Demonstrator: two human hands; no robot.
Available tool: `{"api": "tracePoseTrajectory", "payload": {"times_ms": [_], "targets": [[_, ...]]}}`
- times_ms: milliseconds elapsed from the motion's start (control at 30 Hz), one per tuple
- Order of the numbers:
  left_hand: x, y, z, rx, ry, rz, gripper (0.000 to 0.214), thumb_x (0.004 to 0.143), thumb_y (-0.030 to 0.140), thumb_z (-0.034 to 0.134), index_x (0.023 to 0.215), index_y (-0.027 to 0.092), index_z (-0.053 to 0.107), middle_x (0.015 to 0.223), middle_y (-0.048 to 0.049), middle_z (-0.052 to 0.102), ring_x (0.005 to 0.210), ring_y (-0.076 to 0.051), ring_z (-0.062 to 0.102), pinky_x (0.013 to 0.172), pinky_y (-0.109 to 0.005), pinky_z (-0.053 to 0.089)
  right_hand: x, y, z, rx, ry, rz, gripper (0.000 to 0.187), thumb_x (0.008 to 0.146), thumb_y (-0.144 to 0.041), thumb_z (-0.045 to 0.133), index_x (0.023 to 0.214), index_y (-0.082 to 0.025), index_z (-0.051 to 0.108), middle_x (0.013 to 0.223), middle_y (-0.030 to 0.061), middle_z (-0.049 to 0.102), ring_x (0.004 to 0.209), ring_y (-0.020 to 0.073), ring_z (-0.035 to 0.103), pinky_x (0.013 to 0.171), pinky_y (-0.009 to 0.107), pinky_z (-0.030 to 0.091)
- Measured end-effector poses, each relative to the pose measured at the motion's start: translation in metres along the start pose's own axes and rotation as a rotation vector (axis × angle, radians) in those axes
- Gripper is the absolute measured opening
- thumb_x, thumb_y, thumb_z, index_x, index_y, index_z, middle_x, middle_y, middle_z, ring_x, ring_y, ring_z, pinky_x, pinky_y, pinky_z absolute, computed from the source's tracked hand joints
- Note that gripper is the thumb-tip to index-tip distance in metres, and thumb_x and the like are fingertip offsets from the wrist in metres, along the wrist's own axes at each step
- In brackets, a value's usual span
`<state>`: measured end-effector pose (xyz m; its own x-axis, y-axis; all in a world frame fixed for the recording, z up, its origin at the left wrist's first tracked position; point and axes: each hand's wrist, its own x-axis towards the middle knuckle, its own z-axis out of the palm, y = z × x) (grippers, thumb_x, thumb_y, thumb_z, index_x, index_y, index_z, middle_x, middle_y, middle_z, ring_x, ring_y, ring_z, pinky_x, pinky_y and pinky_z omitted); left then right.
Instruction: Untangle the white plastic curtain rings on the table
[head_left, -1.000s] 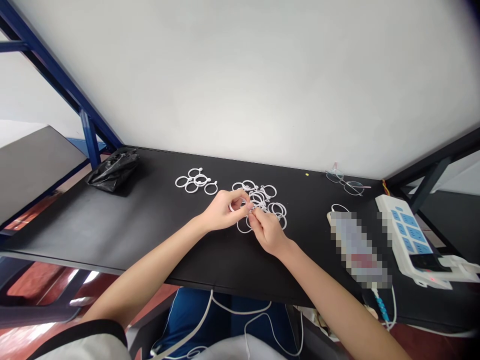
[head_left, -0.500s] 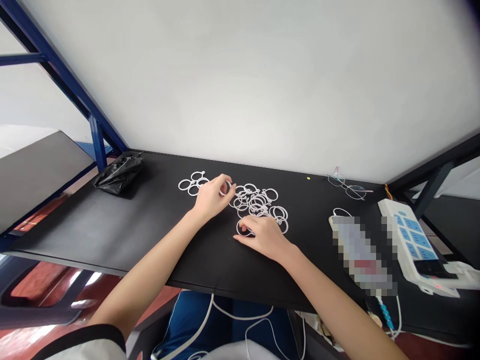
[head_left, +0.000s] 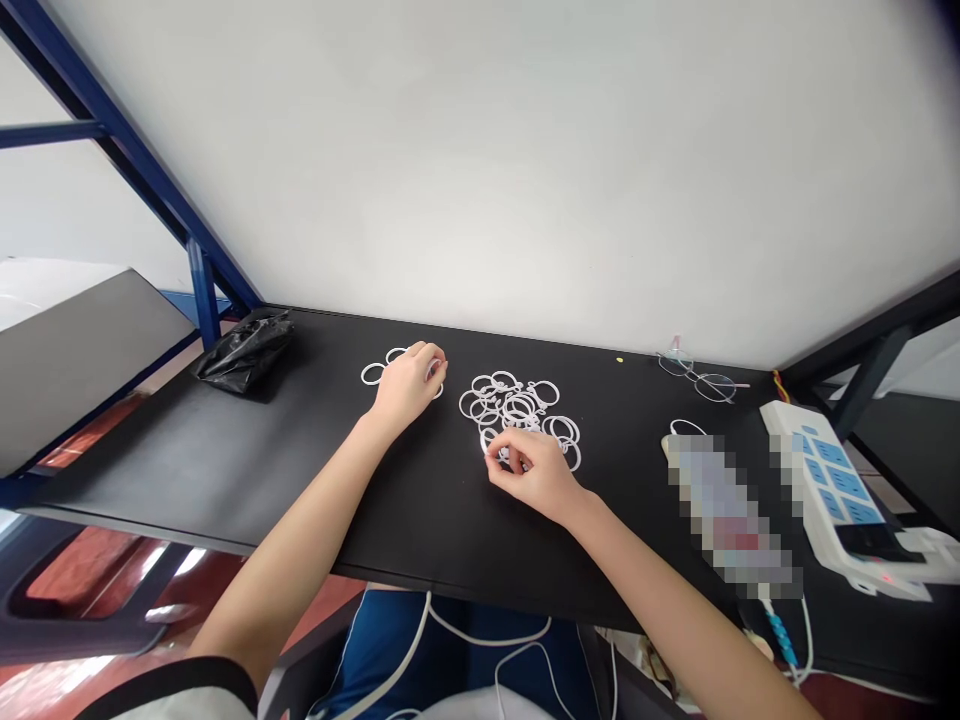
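Note:
Several white plastic curtain rings with small eyelets lie on a black table in two groups. The larger pile (head_left: 517, 405) is in the middle, and the smaller group (head_left: 373, 374) lies to its left, partly hidden by my left hand. My left hand (head_left: 409, 388) is over the smaller group, its fingers curled round a white curtain ring (head_left: 436, 380). At the near edge of the pile, my right hand (head_left: 536, 472) pinches another curtain ring (head_left: 487, 441) between thumb and forefinger. Its palm side hides some of the rings beneath.
A crumpled black plastic bag (head_left: 247, 352) lies at the table's left end. Glasses (head_left: 712, 387), a blurred phone (head_left: 727, 510) with its cable, and a white power strip (head_left: 817, 480) are on the right. A pale wall rises behind the table (head_left: 300, 450).
My left hand has moved left with a curtain ring, from beside the pile to the smaller group. My right hand has closed on a ring at the pile's near edge.

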<state>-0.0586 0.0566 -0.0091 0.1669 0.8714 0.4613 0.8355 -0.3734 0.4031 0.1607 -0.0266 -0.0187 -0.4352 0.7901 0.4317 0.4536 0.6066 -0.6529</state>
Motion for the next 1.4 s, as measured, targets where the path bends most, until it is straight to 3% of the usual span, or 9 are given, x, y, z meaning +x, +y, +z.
{"api": "tracePoseTrajectory", "payload": {"times_ms": [100, 267, 467, 633, 833, 1000, 1133, 1233, 1400], "targets": [[0.001, -0.006, -0.002, 0.019, -0.021, -0.013, 0.01, 0.089, 0.024, 0.049, 0.084, 0.019, 0.056, 0.084, -0.0027, 0.061, 0.071, -0.016, 0.057, 0.064, -0.026, 0.041, 0.002, 0.0, 0.001, 0.114, 0.086, 0.062, 0.009, 0.076, -0.013, 0.059, 0.077, -0.021, 0.058, 0.053, -0.007, 0.049, 0.043, 0.0079, 0.045, 0.048, 0.021, 0.041], [0.002, -0.013, -0.001, 0.014, -0.043, -0.02, 0.008, 0.088, 0.024, 0.05, 0.083, 0.019, 0.056, 0.083, -0.0022, 0.06, 0.07, -0.016, 0.056, 0.065, -0.026, 0.041, 0.004, 0.002, 0.0, 0.312, 0.191, 0.22, 0.006, 0.077, -0.02, 0.064, 0.081, -0.021, 0.06, 0.067, -0.0019, 0.061, 0.05, 0.0102, 0.056, 0.049, 0.024, 0.045], [0.003, -0.015, -0.001, 0.018, -0.071, -0.039, 0.005, 0.085, 0.021, 0.051, 0.084, 0.02, 0.056, 0.086, -0.0027, 0.061, 0.07, -0.016, 0.056, 0.063, -0.027, 0.041, 0.009, 0.012, -0.006, 0.559, 0.355, 0.414, 0.02, 0.072, -0.027, 0.072, 0.087, -0.021, 0.06, 0.075, 0.0003, 0.062, 0.061, 0.0135, 0.061, 0.048, 0.024, 0.049], [0.003, -0.018, -0.001, -0.018, -0.069, -0.042, 0.004, 0.082, 0.018, 0.052, 0.083, 0.02, 0.055, 0.086, -0.0026, 0.059, 0.074, -0.017, 0.058, 0.065, -0.027, 0.043, 0.012, 0.013, -0.009, 0.616, 0.464, 0.477, 0.03, 0.07, -0.027, 0.075, 0.093, -0.021, 0.057, 0.076, 0.0005, 0.063, 0.068, 0.0159, 0.062, 0.047, 0.023, 0.048], [0.002, -0.019, 0.004, -0.101, -0.084, -0.013, 0.003, 0.081, 0.016, 0.052, 0.08, 0.019, 0.053, 0.081, -0.0021, 0.053, 0.074, -0.017, 0.057, 0.064, -0.027, 0.046, 0.012, 0.012, -0.008, 0.579, 0.484, 0.47, 0.042, 0.068, -0.024, 0.076, 0.106, -0.022, 0.059, 0.075, -0.0008, 0.059, 0.08, 0.0186, 0.061, 0.058, 0.028, 0.055], [0.002, -0.02, 0.006, -0.115, -0.099, 0.006, 0.002, 0.081, 0.018, 0.052, 0.08, 0.019, 0.053, 0.086, -0.003, 0.054, 0.076, -0.017, 0.058, 0.065, -0.027, 0.046, 0.011, 0.014, -0.007, 0.574, 0.479, 0.478, 0.045, 0.067, -0.022, 0.076, 0.111, -0.022, 0.062, 0.072, -0.0028, 0.054, 0.077, 0.0161, 0.058, 0.074, 0.035, 0.058], [0.003, -0.02, 0.005, -0.068, -0.143, -0.01, 0.001, 0.082, 0.02, 0.052, 0.082, 0.02, 0.053, 0.079, -0.0022, 0.059, 0.071, -0.017, 0.057, 0.066, -0.029, 0.043, 0.011, 0.014, -0.005, 0.597, 0.472, 0.452, 0.043, 0.066, -0.023, 0.077, 0.108, -0.022, 0.064, 0.07, -0.0038, 0.051, 0.073, 0.015, 0.057, 0.077, 0.037, 0.058], [0.003, -0.019, 0.004, -0.046, -0.168, -0.03, 0.002, 0.082, 0.021, 0.052, 0.083, 0.02, 0.054, 0.074, -0.0017, 0.061, 0.068, -0.018, 0.057, 0.065, -0.029, 0.042, 0.011, 0.013, -0.005, 0.595, 0.481, 0.445, 0.039, 0.066, -0.025, 0.079, 0.103, -0.022, 0.066, 0.067, -0.0039, 0.051, 0.07, 0.0144, 0.057, 0.073, 0.036, 0.059], [0.002, -0.015, 0.003, -0.05, -0.195, -0.045, 0.002, 0.082, 0.022, 0.052, 0.081, 0.02, 0.054, 0.078, -0.0027, 0.065, 0.071, -0.019, 0.061, 0.064, -0.029, 0.042, 0.01, 0.012, -0.005, 0.564, 0.465, 0.482, 0.025, 0.066, -0.029, 0.079, 0.086, -0.02, 0.068, 0.065, -0.0024, 0.052, 0.06, 0.0131, 0.054, 0.052, 0.027, 0.052]]}}
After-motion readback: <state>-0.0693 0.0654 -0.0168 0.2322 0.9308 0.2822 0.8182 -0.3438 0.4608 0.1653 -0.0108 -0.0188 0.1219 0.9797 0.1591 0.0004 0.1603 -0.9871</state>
